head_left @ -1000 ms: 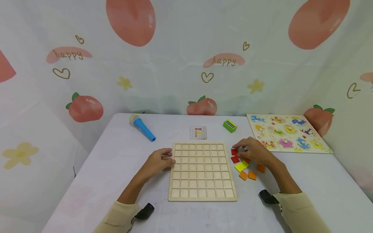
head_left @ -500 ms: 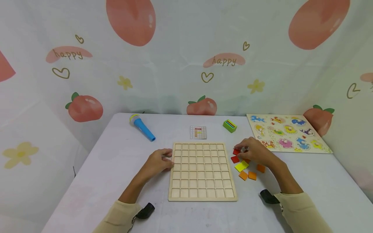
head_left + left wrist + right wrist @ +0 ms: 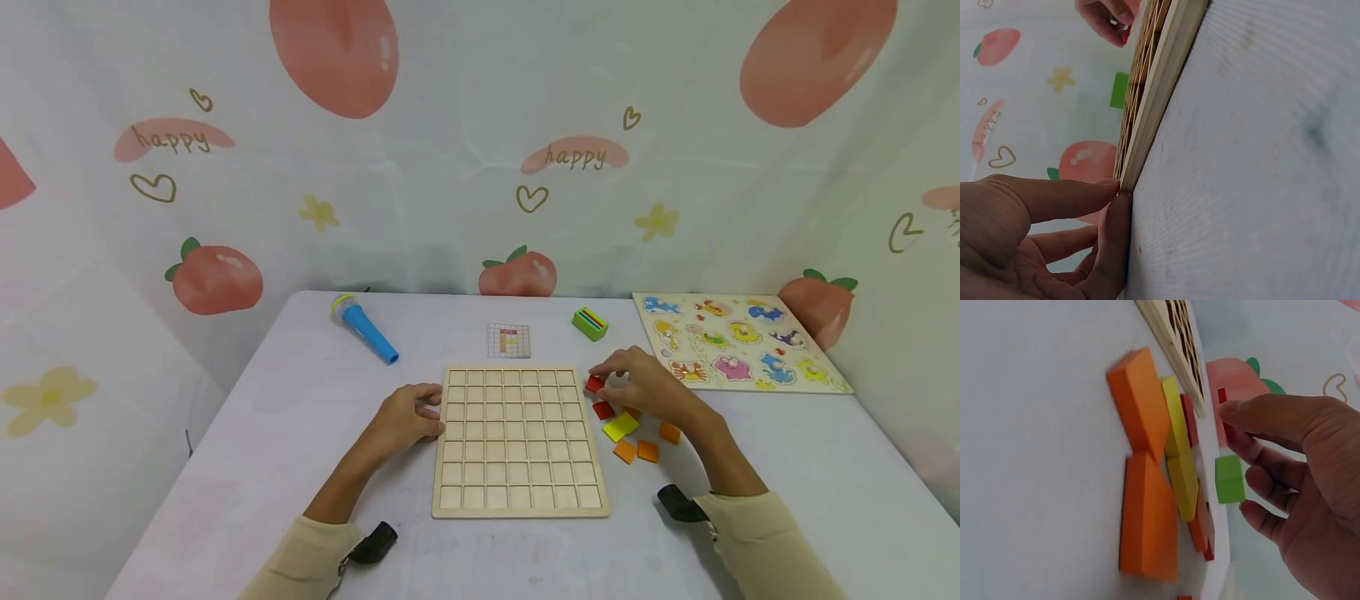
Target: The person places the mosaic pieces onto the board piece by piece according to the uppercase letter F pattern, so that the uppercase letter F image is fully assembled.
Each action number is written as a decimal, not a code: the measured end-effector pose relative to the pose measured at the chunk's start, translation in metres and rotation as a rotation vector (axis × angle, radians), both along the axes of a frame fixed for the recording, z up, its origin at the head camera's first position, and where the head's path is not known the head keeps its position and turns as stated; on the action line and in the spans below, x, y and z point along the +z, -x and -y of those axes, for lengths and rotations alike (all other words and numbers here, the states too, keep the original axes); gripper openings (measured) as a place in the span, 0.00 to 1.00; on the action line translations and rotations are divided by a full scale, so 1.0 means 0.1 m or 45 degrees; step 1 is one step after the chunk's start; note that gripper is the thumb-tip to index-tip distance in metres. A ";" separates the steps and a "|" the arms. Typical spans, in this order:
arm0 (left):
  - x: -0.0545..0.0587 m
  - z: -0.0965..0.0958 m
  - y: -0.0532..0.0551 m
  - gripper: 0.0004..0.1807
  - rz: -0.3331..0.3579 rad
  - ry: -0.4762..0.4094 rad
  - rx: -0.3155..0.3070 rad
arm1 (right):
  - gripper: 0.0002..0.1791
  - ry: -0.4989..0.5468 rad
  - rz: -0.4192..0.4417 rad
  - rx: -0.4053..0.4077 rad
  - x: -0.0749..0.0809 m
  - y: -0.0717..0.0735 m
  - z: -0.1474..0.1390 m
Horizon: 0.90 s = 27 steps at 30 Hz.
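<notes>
In the head view, a pale wooden grid board (image 3: 519,442) lies flat on the table. My left hand (image 3: 405,418) holds its left edge, and the left wrist view puts my thumb and a finger (image 3: 1113,225) close together at the board's side (image 3: 1157,106). Right of the board, my right hand (image 3: 643,385) pinches a red tile (image 3: 596,383) between thumb and fingertip. The right wrist view has this red tile (image 3: 1222,397) raised off the table. Below it lie another red tile (image 3: 603,410), yellow tiles (image 3: 621,427) and several orange tiles (image 3: 648,451), one partly hidden by my hand.
Behind the board lies a small card with a coloured grid pattern (image 3: 508,341). A green block with stripes (image 3: 590,324) stands to its right, near an animal puzzle board (image 3: 742,342) at the back right. A blue toy microphone (image 3: 367,330) lies at the back left.
My right hand has taken hold of a red tile and shifted it slightly up and left, nearer the board. My left thumb has slid a little down along the board's edge.
</notes>
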State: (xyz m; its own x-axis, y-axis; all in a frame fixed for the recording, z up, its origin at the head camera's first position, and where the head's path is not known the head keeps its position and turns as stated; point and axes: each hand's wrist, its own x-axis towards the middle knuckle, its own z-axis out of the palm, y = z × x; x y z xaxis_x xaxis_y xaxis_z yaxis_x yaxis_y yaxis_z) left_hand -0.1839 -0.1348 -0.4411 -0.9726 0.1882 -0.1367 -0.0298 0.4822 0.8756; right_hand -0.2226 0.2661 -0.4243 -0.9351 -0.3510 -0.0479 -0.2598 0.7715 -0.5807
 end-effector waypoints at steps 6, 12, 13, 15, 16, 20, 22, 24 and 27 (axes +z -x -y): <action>-0.01 0.01 0.01 0.34 -0.005 0.006 -0.003 | 0.22 0.034 -0.021 0.041 0.03 0.00 0.13; -0.01 0.01 0.01 0.33 -0.004 0.003 -0.002 | 0.21 0.057 -0.012 0.052 0.03 0.02 0.29; -0.01 0.00 0.01 0.33 -0.002 0.002 0.000 | 0.21 0.058 -0.016 0.054 0.03 0.02 0.32; -0.01 0.00 0.01 0.33 0.000 0.000 0.002 | 0.20 0.062 -0.027 0.066 0.03 0.02 0.37; -0.01 0.00 0.01 0.33 0.001 -0.001 0.003 | 0.20 0.066 -0.034 0.078 0.03 0.02 0.39; -0.02 0.00 0.01 0.33 0.002 0.000 0.004 | 0.19 0.098 -0.052 0.114 0.02 0.02 0.47; -0.01 0.00 0.00 0.33 -0.001 0.000 0.002 | 0.19 0.113 -0.056 0.129 0.02 0.02 0.51; -0.01 0.00 0.00 0.33 -0.003 0.002 0.001 | 0.19 0.120 -0.058 0.139 0.03 0.02 0.55; 0.00 0.00 0.00 0.34 -0.008 0.006 -0.005 | 0.19 0.122 -0.058 0.149 0.03 0.02 0.61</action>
State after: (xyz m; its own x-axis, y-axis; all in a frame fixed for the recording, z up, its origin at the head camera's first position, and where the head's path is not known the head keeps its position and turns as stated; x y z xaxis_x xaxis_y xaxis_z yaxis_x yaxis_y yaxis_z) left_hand -0.1841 -0.1348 -0.4415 -0.9727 0.1914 -0.1316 -0.0225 0.4862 0.8735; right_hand -0.2250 0.2053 -0.4208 -0.8880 -0.4587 0.0322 -0.3723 0.6761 -0.6358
